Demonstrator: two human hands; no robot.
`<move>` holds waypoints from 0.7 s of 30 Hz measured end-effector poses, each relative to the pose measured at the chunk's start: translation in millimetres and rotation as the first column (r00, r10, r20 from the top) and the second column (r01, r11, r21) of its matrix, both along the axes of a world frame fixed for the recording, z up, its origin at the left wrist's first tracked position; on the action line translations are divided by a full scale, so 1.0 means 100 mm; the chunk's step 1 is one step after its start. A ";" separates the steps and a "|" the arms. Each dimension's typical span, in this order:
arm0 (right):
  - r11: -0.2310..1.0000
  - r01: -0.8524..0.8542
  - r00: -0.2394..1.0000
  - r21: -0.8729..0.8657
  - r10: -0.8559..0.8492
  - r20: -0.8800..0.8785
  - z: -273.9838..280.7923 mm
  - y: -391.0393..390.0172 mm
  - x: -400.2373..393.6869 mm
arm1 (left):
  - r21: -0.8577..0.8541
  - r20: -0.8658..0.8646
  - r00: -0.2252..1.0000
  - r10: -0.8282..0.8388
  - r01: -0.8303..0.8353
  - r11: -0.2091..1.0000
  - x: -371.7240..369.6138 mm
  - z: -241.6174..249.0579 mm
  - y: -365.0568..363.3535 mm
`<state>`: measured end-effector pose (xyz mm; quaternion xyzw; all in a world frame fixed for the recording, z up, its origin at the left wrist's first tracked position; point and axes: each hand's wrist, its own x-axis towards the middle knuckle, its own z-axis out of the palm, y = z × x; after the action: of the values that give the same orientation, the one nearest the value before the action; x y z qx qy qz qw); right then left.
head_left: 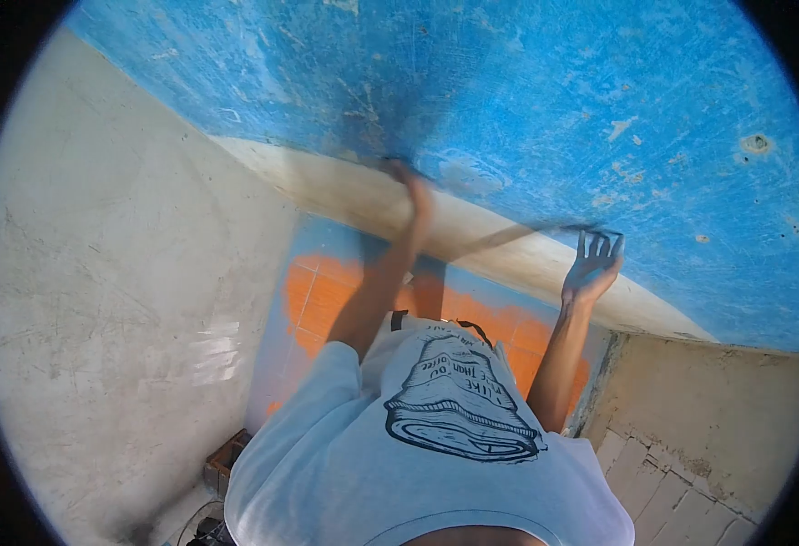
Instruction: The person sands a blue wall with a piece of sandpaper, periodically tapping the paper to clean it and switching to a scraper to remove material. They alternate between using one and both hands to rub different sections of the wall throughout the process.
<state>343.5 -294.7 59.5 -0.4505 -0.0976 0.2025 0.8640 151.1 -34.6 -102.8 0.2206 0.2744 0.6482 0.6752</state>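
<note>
Both my hands reach forward to a scuffed blue wall surface (527, 100) with pale scrapes. My left hand (414, 196) is smeared by motion at the edge where the blue meets a cream band (327, 187); its fingers are not clear, nor whether it holds anything. Farther right, my right hand (592, 268) has its fingers stretched out and apart, the tips at or very near the blue surface. No object shows in it. Shadows of my arms fall across the blue and the cream band.
Below the cream band lies a tiled surface (327, 296) painted orange with blue edges. A grey plastered wall (126, 255) rises at left. A brown box-like object (227, 460) and dark items stand at lower left. Worn, cracked plaster (709, 409) is at lower right.
</note>
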 end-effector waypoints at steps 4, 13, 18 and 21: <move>0.999 0.009 1.000 -0.046 -0.009 0.018 0.02 0.16 -0.30 | 0.112 0.088 0.996 -0.008 -0.002 0.994 -0.37 0.26 0.51; 0.996 0.084 0.989 -0.022 -0.081 0.127 0.25 0.49 -0.67 | 0.267 -0.653 0.738 0.169 0.014 0.964 0.10 0.34 -0.45; 0.998 0.046 0.984 -0.033 -0.040 0.172 0.13 0.51 -0.92 | 0.132 -0.204 0.976 0.077 -0.050 0.990 -1.08 0.43 0.90; 0.995 0.048 0.983 -0.086 -0.031 0.183 0.08 0.70 -1.16 | 0.258 -0.563 0.808 0.176 -0.030 0.966 -0.54 0.12 0.38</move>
<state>227.3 -224.8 67.8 -0.5073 -0.1579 0.1475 0.8342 97.1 3.8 -90.4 0.4715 0.3997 0.6136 0.4913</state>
